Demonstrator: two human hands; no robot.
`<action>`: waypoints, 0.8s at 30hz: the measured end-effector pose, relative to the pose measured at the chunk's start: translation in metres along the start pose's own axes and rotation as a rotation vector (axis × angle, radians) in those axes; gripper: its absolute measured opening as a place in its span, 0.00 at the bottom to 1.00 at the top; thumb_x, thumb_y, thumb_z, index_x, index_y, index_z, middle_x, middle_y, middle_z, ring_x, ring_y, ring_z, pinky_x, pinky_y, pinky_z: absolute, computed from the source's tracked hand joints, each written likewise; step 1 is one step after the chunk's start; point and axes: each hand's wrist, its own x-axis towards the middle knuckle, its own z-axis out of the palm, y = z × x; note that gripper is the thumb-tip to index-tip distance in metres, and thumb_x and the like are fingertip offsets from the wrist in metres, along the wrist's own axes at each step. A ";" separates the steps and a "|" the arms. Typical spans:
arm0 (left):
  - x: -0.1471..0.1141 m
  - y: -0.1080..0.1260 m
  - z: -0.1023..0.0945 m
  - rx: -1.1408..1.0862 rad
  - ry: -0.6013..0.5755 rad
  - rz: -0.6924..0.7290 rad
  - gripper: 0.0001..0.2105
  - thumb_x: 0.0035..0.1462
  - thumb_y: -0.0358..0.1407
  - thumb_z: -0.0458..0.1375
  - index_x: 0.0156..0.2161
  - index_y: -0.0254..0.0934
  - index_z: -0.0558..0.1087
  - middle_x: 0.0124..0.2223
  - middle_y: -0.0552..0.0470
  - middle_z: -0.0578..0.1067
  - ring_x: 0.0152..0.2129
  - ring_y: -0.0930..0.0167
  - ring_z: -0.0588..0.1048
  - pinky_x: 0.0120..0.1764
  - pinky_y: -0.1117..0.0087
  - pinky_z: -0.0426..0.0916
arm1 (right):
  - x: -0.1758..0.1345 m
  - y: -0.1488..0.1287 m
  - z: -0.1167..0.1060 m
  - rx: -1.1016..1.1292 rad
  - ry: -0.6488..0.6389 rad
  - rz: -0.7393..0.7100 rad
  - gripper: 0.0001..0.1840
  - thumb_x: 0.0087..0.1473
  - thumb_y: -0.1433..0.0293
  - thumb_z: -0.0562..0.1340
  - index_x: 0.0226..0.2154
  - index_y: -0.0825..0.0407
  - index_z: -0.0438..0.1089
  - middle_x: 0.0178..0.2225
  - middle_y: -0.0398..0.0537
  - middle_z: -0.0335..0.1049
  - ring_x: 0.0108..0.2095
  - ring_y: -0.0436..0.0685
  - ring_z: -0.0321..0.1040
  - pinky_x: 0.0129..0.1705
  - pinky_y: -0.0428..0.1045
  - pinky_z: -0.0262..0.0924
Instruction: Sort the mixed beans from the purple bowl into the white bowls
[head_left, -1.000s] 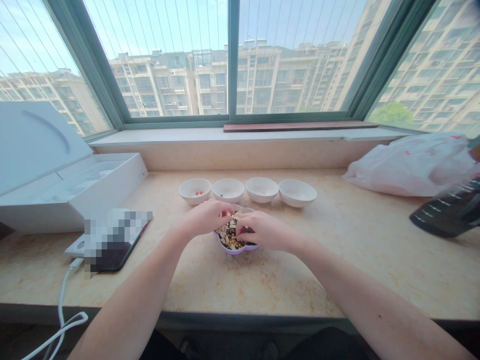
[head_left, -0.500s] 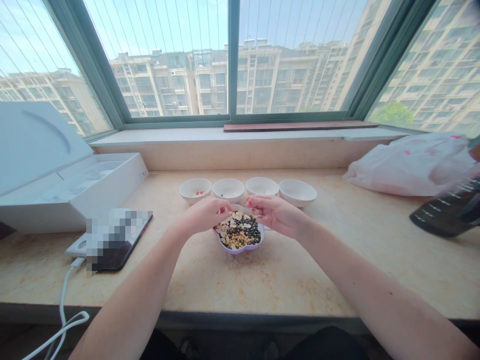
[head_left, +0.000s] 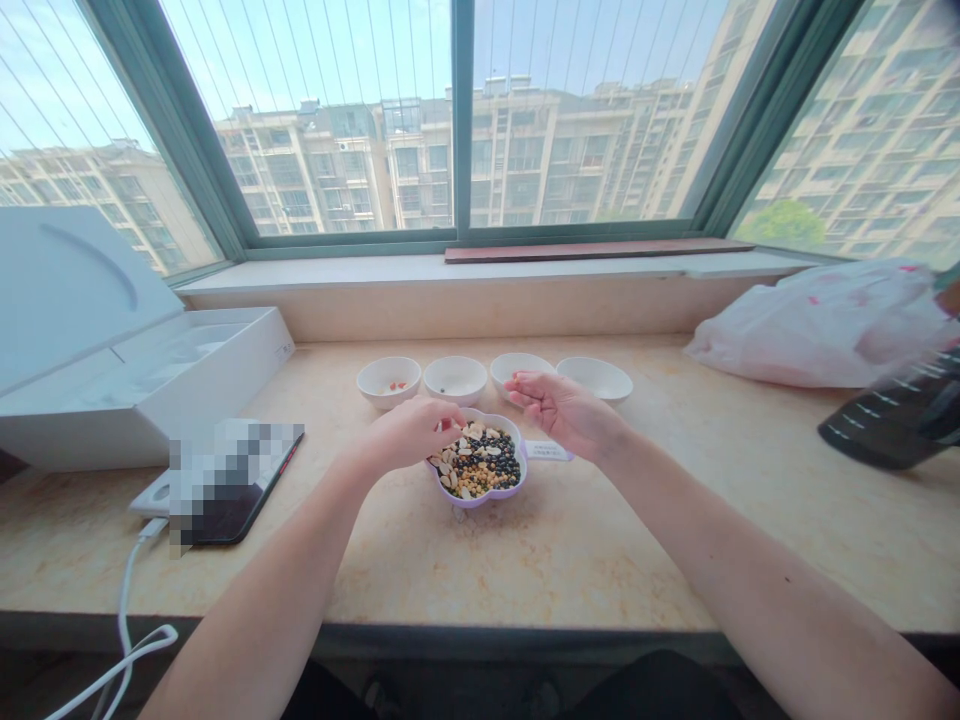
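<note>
One lobed, purple-rimmed bowl (head_left: 466, 502) of mixed dried beans and peanuts (head_left: 484, 465) sat on the beige tabletop (head_left: 450, 570). The left hand (head_left: 414, 434) curled at its rim; the right hand (head_left: 564, 410) hovered near the third round white bowl (head_left: 523, 363). Whether either's fingers were pinched shut couldn't be told. Picking-out seemed underway, calling for careful release.

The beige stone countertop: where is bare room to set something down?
Countertop shows bare between the right forearm, white plastic bag and dark marked container; also between both forearms, nearer than the purple lobed bowl. Crowded: around that bowl, left hand at its rim; behind it, four round white bowls in a row, right hand partly hiding two.
</note>
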 end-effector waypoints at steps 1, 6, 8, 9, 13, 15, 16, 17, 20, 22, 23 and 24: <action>0.000 0.000 0.000 0.002 0.000 -0.009 0.12 0.62 0.37 0.54 0.41 0.37 0.79 0.35 0.49 0.80 0.29 0.72 0.74 0.30 0.73 0.64 | 0.002 -0.001 -0.004 -0.005 0.030 -0.030 0.10 0.52 0.66 0.67 0.37 0.52 0.75 0.44 0.54 0.78 0.43 0.56 0.75 0.33 0.44 0.70; -0.001 0.002 -0.001 -0.035 -0.021 -0.024 0.12 0.62 0.36 0.53 0.41 0.37 0.79 0.35 0.50 0.80 0.28 0.72 0.75 0.29 0.73 0.64 | 0.012 -0.003 -0.020 0.023 0.122 -0.126 0.12 0.48 0.64 0.70 0.36 0.51 0.76 0.40 0.51 0.79 0.38 0.54 0.74 0.30 0.44 0.68; -0.001 0.002 -0.001 -0.053 -0.037 -0.024 0.12 0.61 0.35 0.54 0.41 0.37 0.79 0.34 0.51 0.80 0.28 0.72 0.75 0.29 0.73 0.64 | 0.014 -0.003 -0.023 -0.045 0.144 -0.160 0.13 0.47 0.62 0.70 0.36 0.51 0.77 0.39 0.51 0.79 0.37 0.54 0.74 0.30 0.45 0.67; -0.001 0.003 -0.001 -0.055 -0.047 -0.028 0.11 0.61 0.35 0.54 0.41 0.37 0.79 0.34 0.51 0.80 0.28 0.72 0.75 0.28 0.73 0.64 | 0.014 -0.003 -0.024 -0.129 0.163 -0.192 0.13 0.47 0.62 0.70 0.36 0.51 0.77 0.38 0.51 0.79 0.37 0.55 0.74 0.30 0.46 0.67; 0.000 0.005 -0.001 -0.003 -0.098 -0.023 0.10 0.58 0.33 0.55 0.37 0.36 0.80 0.32 0.51 0.79 0.26 0.72 0.73 0.27 0.72 0.61 | 0.018 -0.006 -0.029 -0.718 0.317 -0.425 0.08 0.50 0.64 0.67 0.31 0.53 0.79 0.32 0.51 0.80 0.33 0.57 0.73 0.37 0.52 0.67; 0.000 0.006 -0.001 0.031 -0.111 -0.009 0.09 0.57 0.32 0.56 0.34 0.36 0.80 0.31 0.51 0.79 0.25 0.72 0.73 0.26 0.72 0.59 | 0.021 -0.007 -0.032 -0.939 0.379 -0.486 0.08 0.52 0.65 0.66 0.30 0.52 0.80 0.32 0.50 0.80 0.32 0.57 0.73 0.40 0.53 0.66; 0.000 0.005 0.000 0.036 -0.117 -0.006 0.08 0.56 0.31 0.56 0.33 0.36 0.79 0.31 0.51 0.79 0.25 0.72 0.73 0.26 0.72 0.59 | 0.024 -0.007 -0.034 -1.000 0.392 -0.489 0.09 0.53 0.65 0.65 0.31 0.51 0.80 0.32 0.50 0.80 0.32 0.57 0.73 0.41 0.53 0.66; 0.000 0.005 0.000 0.036 -0.123 -0.003 0.08 0.56 0.31 0.56 0.32 0.36 0.79 0.31 0.51 0.79 0.25 0.73 0.72 0.26 0.72 0.58 | 0.027 -0.007 -0.036 -1.041 0.397 -0.484 0.09 0.53 0.65 0.64 0.32 0.51 0.80 0.32 0.50 0.80 0.32 0.57 0.74 0.40 0.52 0.66; 0.000 0.003 0.000 0.043 -0.150 0.004 0.09 0.55 0.30 0.56 0.29 0.36 0.78 0.28 0.52 0.77 0.23 0.74 0.71 0.25 0.72 0.57 | 0.037 -0.004 -0.040 -1.157 0.358 -0.475 0.11 0.56 0.66 0.63 0.34 0.52 0.81 0.35 0.51 0.81 0.34 0.58 0.74 0.41 0.52 0.65; 0.000 0.002 0.001 0.055 -0.152 0.004 0.09 0.54 0.29 0.55 0.27 0.36 0.77 0.27 0.53 0.77 0.22 0.74 0.70 0.25 0.72 0.56 | 0.043 -0.001 -0.041 -1.240 0.308 -0.473 0.12 0.57 0.67 0.61 0.35 0.52 0.81 0.38 0.52 0.81 0.37 0.59 0.75 0.43 0.52 0.65; 0.000 0.002 0.001 0.061 -0.146 0.004 0.09 0.54 0.29 0.55 0.27 0.36 0.77 0.27 0.53 0.77 0.22 0.74 0.70 0.24 0.72 0.56 | 0.046 0.001 -0.042 -1.274 0.286 -0.466 0.12 0.58 0.68 0.61 0.36 0.52 0.81 0.39 0.53 0.81 0.38 0.59 0.75 0.45 0.52 0.64; 0.000 0.002 0.001 0.067 -0.139 0.004 0.09 0.53 0.29 0.54 0.28 0.36 0.77 0.28 0.53 0.77 0.23 0.74 0.70 0.25 0.72 0.56 | 0.048 0.002 -0.042 -1.302 0.270 -0.457 0.13 0.58 0.68 0.60 0.36 0.52 0.81 0.40 0.53 0.81 0.39 0.60 0.75 0.46 0.52 0.64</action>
